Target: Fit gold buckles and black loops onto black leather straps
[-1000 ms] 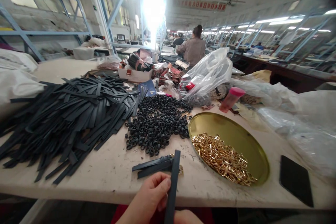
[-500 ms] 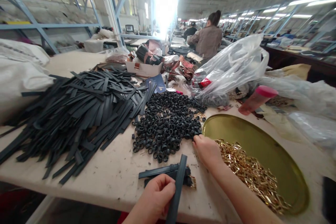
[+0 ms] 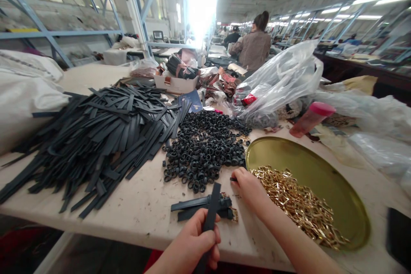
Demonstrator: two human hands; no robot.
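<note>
My left hand (image 3: 195, 244) is closed round a dark leather strap (image 3: 212, 203) that points up and away from me at the table's near edge. My right hand (image 3: 248, 188) rests on the table between the heap of small black loops (image 3: 205, 150) and the gold tray (image 3: 346, 197), its fingers pinched on a small black loop. Just under the strap lie finished straps with loops and gold buckles (image 3: 205, 207). The tray holds a pile of gold buckles (image 3: 295, 205).
A big heap of loose dark straps (image 3: 96, 137) covers the table's left. Clear plastic bags (image 3: 279, 81), a pink-capped bottle (image 3: 310, 118), a white box (image 3: 175, 83) and a dark phone (image 3: 400, 237) lie around. A person (image 3: 255, 47) sits further back.
My right hand came into view, reached the loop heap, then drew back a little toward me with a loop. The left hand tightened on the strap. The camera shifted right.
</note>
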